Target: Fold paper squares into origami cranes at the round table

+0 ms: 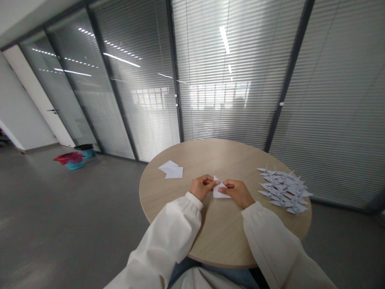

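Paper [220, 194], white and folded to a point, sits just below mid-frame, pinched by the fingers of the left hand [202, 187] and right hand [240, 192], likely for steadiness, while spiky whitish folded-paper figures [284, 188] cluster at frame right, seemingly leaving working room.

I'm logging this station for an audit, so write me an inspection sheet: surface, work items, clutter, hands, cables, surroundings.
Surface: round table with a light wood-look top.
Work items: folded white paper in the hands; loose white paper pieces to the left; pointed folded-paper figures massed at the right.
Clutter: nothing seen.
Hands: left hand and right hand both pinch the folded white paper.
Cables: nothing seen.
Surroundings: glass partition with blinds; white door, red-lined bin and black-lined bin at left.
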`<state>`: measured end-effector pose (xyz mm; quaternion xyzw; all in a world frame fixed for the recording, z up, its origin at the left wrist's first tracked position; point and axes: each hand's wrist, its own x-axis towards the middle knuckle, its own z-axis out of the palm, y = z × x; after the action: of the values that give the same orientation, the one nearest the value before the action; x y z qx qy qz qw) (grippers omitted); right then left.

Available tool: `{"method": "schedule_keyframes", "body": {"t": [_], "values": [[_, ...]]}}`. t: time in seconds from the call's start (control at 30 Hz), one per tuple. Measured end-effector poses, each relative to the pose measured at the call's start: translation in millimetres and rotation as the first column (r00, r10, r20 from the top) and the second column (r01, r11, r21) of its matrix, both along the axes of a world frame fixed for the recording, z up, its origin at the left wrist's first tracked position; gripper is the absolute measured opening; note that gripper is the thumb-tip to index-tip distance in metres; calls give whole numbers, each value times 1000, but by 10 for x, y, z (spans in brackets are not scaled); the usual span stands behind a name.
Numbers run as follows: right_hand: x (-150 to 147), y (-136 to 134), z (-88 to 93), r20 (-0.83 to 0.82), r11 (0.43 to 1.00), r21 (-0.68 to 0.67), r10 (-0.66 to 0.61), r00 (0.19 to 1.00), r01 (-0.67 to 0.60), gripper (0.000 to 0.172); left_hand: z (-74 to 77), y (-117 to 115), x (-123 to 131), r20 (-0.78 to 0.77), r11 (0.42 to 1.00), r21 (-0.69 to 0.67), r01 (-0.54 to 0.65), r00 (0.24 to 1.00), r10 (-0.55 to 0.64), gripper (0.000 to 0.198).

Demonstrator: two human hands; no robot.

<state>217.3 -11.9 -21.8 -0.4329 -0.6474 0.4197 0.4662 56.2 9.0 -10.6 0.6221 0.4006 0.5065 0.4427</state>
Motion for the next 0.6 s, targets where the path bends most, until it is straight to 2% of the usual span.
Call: {"method": "schedule_keyframes", "body": {"t": [0.13,0.23,0.6], "values": [[12,24,-43,-1,999,-11,37,999,-37,31,10,17,7,107,996,20,84,991,-86,39],[18,33,-67,-1,997,-39,65,998,-65,35,9,27,5,169,991,-27,128,978,-121,37],[-29,19,-65,30,993,-70,96,995,-94,30,22,4,12,148,996,-78,43,988,-31,33]]}}
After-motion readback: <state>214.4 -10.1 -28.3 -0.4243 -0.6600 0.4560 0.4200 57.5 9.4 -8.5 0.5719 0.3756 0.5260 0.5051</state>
